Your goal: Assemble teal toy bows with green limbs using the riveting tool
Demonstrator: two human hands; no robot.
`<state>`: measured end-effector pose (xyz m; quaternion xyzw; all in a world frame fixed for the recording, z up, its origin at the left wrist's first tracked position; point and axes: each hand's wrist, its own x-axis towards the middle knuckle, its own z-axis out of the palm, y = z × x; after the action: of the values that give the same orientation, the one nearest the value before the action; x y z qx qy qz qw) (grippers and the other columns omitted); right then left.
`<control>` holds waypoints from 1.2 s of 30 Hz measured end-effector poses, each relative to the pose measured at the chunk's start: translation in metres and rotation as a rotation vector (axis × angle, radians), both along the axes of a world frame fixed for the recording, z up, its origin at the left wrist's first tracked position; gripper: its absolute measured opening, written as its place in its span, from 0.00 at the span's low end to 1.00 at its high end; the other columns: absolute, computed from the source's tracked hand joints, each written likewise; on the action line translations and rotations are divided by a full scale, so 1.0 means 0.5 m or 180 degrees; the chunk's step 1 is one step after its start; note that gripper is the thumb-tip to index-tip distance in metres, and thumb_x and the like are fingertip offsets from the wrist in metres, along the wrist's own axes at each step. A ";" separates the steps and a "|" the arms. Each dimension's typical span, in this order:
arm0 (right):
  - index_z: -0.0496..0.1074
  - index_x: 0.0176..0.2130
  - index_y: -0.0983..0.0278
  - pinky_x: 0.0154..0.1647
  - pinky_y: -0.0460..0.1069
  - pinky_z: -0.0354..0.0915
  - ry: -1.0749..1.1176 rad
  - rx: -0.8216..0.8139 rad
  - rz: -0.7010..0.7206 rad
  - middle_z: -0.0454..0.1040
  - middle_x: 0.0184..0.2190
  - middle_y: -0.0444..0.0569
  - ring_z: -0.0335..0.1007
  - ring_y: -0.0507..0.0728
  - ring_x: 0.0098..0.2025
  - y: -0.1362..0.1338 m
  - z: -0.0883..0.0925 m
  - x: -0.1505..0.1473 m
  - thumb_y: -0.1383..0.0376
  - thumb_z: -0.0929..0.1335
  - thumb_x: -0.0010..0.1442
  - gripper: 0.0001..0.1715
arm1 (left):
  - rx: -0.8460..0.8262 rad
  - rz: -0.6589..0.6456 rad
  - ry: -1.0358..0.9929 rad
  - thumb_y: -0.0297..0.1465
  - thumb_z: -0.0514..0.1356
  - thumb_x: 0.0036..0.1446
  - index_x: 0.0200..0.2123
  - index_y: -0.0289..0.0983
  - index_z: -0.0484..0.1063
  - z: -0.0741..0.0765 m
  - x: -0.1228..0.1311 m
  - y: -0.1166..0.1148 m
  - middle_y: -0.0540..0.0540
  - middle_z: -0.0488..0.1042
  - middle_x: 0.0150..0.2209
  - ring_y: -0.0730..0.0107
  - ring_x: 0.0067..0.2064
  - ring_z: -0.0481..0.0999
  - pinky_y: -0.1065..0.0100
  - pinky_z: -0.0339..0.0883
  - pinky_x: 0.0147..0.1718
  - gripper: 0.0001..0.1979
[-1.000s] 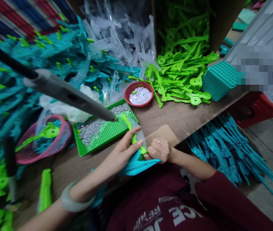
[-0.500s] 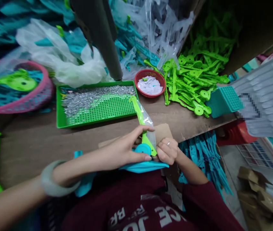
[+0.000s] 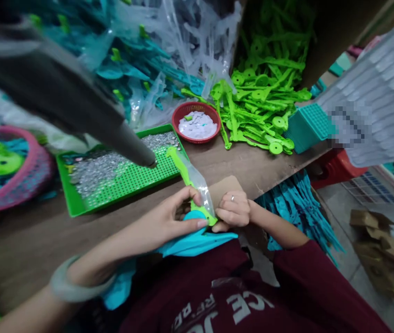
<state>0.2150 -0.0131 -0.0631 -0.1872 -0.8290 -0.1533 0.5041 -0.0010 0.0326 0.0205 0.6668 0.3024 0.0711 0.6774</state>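
My left hand [image 3: 169, 217] is closed round a lime-green plastic part [image 3: 182, 169] with a clear plastic piece [image 3: 202, 189] along its side. Its thumb presses on a round blue part [image 3: 197, 216] at the lower end, above a pointed blue plastic piece [image 3: 200, 243] close to my body. My right hand [image 3: 233, 209], a ring on one finger, is curled shut against the lower right end of the green part. What lies inside its fingers is hidden. Beneath both hands a brown cardboard piece [image 3: 223, 187] partly shows on the table.
A green tray [image 3: 120, 185] holds small metal pieces; a dark tapered rod [image 3: 127, 143] overhangs it. Behind are a red basket [image 3: 179, 129] of whitish pieces and piled lime-green parts [image 3: 252, 111]. A pink basket [image 3: 40, 171] stands left, a teal block [image 3: 310, 127] right.
The view has shifted and tilted, so the dark rod looks larger and now crosses the tray. Both hands keep their grip at the green part, with little change between them.
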 end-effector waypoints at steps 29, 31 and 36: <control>0.70 0.49 0.65 0.37 0.51 0.75 0.1017 -0.4317 0.1450 0.78 0.36 0.49 0.74 0.54 0.34 0.300 0.239 -0.182 0.46 0.73 0.57 0.31 | -0.1561 0.0127 0.0690 0.47 0.75 0.38 0.32 0.36 0.81 -0.116 0.016 0.031 0.43 0.83 0.33 0.52 0.40 0.83 0.58 0.76 0.41 0.23; 0.71 0.42 0.65 0.32 0.50 0.74 0.1343 -0.4756 0.1538 0.77 0.29 0.46 0.73 0.53 0.28 0.293 0.237 -0.170 0.42 0.74 0.53 0.32 | -0.1607 0.0132 0.0580 0.48 0.75 0.36 0.31 0.37 0.81 -0.134 0.009 0.033 0.44 0.83 0.32 0.54 0.37 0.83 0.59 0.76 0.38 0.23; 0.67 0.41 0.61 0.21 0.46 0.63 0.2180 -0.4594 0.1232 0.68 0.17 0.36 0.65 0.51 0.18 0.249 0.253 -0.118 0.33 0.71 0.48 0.39 | -0.1552 0.0152 0.0083 0.46 0.77 0.33 0.33 0.37 0.79 -0.143 0.004 0.034 0.44 0.83 0.32 0.56 0.37 0.82 0.62 0.76 0.37 0.26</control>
<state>0.1558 0.1113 0.0635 -0.3555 -0.5416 0.5728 0.5023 0.0010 0.0495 -0.0511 0.4772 0.3350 0.0033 0.8124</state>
